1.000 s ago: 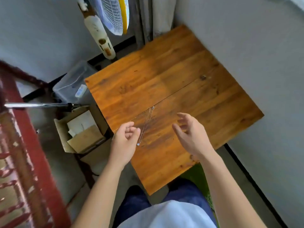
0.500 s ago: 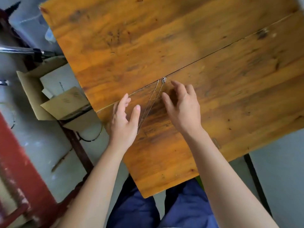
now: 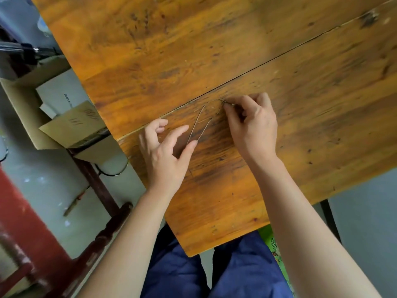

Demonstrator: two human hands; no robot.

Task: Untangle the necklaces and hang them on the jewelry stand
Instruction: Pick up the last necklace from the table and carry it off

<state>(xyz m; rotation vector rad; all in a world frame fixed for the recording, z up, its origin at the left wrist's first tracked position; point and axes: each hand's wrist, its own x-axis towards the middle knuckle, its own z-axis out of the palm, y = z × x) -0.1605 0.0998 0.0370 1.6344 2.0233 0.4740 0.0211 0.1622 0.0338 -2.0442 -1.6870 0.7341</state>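
Observation:
A thin silver necklace lies on the wooden table as a narrow loop, its two strands running from my left thumb up toward the plank seam. My right hand pinches the pendant end of the chain between thumb and forefinger, just below the seam. My left hand rests on the table with fingers spread, its thumb tip touching the loop's near end. No jewelry stand is in view.
The table's left edge runs close to my left hand. Beside it on the floor stands an open cardboard box holding white boxes. A dark red wooden chair frame is at the lower left. My blue-trousered legs are under the near corner.
The camera came closer to the table. My right hand closed on the pendant end and pulled it right, spreading the strands. My left thumb came down onto the loop's near end.

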